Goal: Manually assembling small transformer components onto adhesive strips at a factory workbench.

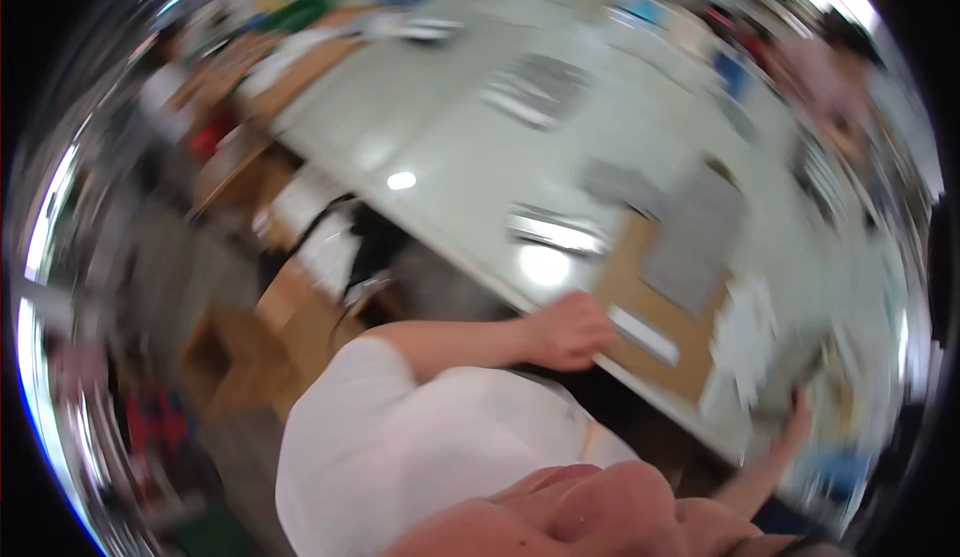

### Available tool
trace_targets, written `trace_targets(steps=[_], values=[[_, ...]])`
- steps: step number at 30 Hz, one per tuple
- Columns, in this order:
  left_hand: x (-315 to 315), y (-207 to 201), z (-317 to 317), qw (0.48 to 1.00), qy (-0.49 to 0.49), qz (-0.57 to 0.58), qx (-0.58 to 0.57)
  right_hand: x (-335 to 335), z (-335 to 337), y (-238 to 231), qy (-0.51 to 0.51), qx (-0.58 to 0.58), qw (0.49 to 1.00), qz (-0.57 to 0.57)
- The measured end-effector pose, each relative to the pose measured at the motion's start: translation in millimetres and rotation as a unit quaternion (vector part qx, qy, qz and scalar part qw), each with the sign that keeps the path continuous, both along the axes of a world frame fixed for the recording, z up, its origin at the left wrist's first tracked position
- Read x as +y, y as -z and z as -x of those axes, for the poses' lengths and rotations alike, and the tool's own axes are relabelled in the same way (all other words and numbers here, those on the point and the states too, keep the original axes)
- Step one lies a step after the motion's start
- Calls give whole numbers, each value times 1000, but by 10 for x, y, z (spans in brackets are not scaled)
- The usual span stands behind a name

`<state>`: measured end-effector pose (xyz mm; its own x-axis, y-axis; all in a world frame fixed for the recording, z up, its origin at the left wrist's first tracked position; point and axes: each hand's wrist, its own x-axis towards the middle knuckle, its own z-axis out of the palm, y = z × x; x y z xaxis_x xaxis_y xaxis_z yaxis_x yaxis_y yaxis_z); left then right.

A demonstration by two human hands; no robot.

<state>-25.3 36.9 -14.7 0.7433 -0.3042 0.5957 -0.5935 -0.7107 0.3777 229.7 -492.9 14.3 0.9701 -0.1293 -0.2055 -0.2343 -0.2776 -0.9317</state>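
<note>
My left hand (572, 332) is curled into a fist at the near edge of the table, with its fingertips turned away; whatever it may hold is hidden. Just right of it, a white strip (643, 335) lies on a brown cardboard sheet (690, 367). Grey flat pieces (695, 232) rest on the farther part of that sheet. My right hand (798, 419) reaches over the right side of the table, next to a blurred greyish item (790, 382). Motion smears its fingers, so its grip does not show. White crumpled material (745, 337) lies between the cardboard and this hand.
Silvery-grey flat pieces (540, 89) and a shiny packet (558, 229) lie farther out on the pale table (440, 147). Open cardboard boxes (235, 357) stand on the floor at left. Another person (830, 82) is at the far right, and one more (165, 92) at far left.
</note>
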Motion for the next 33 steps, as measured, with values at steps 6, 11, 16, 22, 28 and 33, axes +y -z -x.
trace_targets(steps=[6, 11, 16, 22, 28, 33], values=[[-40, -185, -219, 997, -14, -47, -62, -205, 227, -361, 126, -116, 985, -8], [-113, -66, -211, 997, -13, -18, -70, 209, 1127, -799, 214, -222, 951, -12], [-137, -80, -190, 998, -17, -28, -60, 251, 1749, -253, 260, -160, 952, 7], [-120, -177, -173, 1000, -6, 5, -21, 664, 2072, 244, 197, -174, 962, 70], [-334, -807, -97, 923, 107, 165, 331, 2408, 2347, -327, -340, -107, 902, 242], [-269, -811, -189, 882, 75, -68, 461, 2762, 2229, -347, -441, -201, 838, 250]])
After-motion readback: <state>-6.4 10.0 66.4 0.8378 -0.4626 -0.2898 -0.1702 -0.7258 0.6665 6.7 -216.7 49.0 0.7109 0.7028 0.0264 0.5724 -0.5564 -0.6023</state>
